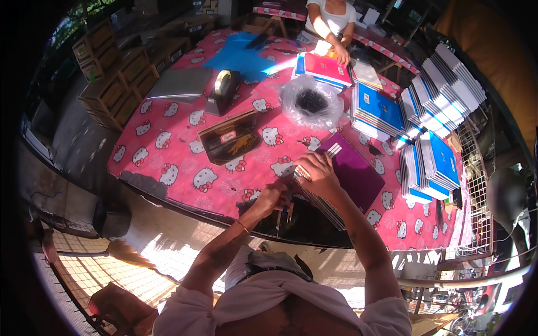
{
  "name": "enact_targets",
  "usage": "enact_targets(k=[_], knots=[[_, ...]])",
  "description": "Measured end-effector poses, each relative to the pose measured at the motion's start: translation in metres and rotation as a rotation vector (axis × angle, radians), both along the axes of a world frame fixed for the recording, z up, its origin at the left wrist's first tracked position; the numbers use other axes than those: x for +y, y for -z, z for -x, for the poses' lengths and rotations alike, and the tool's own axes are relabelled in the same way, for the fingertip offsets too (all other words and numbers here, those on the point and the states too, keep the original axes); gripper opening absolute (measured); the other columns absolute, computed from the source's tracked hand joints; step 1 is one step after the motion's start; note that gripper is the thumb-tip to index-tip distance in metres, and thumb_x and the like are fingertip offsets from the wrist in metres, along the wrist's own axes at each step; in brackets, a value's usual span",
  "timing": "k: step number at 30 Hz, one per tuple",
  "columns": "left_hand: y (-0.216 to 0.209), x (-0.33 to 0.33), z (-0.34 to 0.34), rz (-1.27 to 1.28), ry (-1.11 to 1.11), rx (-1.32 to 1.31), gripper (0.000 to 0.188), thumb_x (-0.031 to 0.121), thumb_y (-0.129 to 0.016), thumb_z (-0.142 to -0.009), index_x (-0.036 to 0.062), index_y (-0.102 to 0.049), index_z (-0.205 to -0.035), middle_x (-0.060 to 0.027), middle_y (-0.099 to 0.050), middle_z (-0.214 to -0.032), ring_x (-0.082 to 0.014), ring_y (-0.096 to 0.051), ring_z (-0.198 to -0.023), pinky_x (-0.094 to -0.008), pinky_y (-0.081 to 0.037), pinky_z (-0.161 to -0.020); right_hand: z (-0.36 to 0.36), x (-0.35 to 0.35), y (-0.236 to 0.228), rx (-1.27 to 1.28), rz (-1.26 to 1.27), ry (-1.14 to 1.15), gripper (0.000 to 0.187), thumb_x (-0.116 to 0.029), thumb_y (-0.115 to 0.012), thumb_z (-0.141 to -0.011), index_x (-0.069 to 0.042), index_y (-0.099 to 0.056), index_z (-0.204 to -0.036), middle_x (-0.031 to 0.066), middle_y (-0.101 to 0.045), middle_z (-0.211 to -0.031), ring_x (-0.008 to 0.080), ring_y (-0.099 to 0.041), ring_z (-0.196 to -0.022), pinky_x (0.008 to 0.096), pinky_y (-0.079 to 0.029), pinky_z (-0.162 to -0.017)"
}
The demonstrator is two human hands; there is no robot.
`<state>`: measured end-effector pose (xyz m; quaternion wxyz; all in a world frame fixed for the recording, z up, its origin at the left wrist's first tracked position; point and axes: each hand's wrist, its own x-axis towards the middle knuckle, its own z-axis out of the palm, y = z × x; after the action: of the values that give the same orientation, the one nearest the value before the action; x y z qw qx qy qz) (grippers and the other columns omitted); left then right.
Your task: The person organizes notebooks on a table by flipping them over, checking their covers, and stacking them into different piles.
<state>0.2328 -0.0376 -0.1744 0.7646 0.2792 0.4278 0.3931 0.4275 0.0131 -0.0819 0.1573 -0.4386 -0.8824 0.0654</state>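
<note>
A purple-covered spiral notebook (358, 173) lies slanted at the table's front, its coil edge facing me. My right hand (319, 171) rests on its upper left corner, fingers curled over the cover and the coil. Close to the near end of that coil, my left hand (272, 200) is closed round what looks like a pair of pliers (288, 216), two slim handles pointing toward me. The tool's jaws are hidden by my fingers. Both hands are over a black worn patch (263, 223) at the table edge.
A dark box (230, 140), a tape dispenser (222, 92) and a roll of clear plastic (311, 103) sit beyond my hands. Stacked blue notebooks (381, 109) fill the right side. Across the table, a person's hand (341, 54) touches a red notebook (328, 67). Cartons (115, 92) stand left.
</note>
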Motion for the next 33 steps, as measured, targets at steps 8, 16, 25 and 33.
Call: enact_targets(k=[8,16,25,33], knots=[[0.012,0.005,0.008,-0.035,0.030,0.064,0.029,0.026,-0.056,-0.093,-0.0003,-0.063,-0.101,-0.0153,-0.064,-0.078,-0.0325,-0.070,-0.071,-0.0423,-0.058,-0.060,0.005,0.000,-0.003,-0.002,-0.021,-0.016,0.050,-0.026,-0.068,-0.078,-0.023,-0.056,-0.127,0.0007,-0.052,-0.132,0.0225,-0.040,-0.135,0.0602,-0.021,-0.115],[-0.004,0.000,-0.001,-0.715,0.095,0.953,0.029,0.026,-0.054,-0.095,0.0103,-0.065,-0.117,-0.0167,-0.066,-0.081,-0.0343,-0.070,-0.074,-0.0454,-0.057,-0.066,0.002,0.000,-0.004,0.003,-0.015,-0.034,0.047,-0.024,-0.067,-0.078,-0.019,-0.058,-0.124,0.0024,-0.053,-0.130,0.0249,-0.042,-0.134,0.0576,-0.020,-0.115],[0.011,0.014,0.010,0.052,0.082,0.063,0.027,0.023,-0.053,-0.097,-0.0021,-0.058,-0.105,-0.0141,-0.064,-0.083,-0.0277,-0.071,-0.070,-0.0350,-0.057,-0.052,0.004,0.001,-0.004,-0.010,0.018,-0.022,0.049,-0.028,-0.065,-0.078,-0.018,-0.058,-0.125,0.0035,-0.053,-0.130,0.0256,-0.041,-0.134,0.0534,-0.019,-0.115],[0.019,0.018,0.007,-0.044,0.046,0.097,0.027,0.024,-0.054,-0.097,-0.0013,-0.059,-0.105,-0.0141,-0.064,-0.083,-0.0261,-0.069,-0.066,-0.0343,-0.055,-0.049,0.001,0.002,0.000,0.010,-0.022,-0.044,0.049,-0.027,-0.065,-0.077,-0.018,-0.058,-0.125,0.0033,-0.054,-0.129,0.0257,-0.042,-0.134,0.0526,-0.020,-0.115]])
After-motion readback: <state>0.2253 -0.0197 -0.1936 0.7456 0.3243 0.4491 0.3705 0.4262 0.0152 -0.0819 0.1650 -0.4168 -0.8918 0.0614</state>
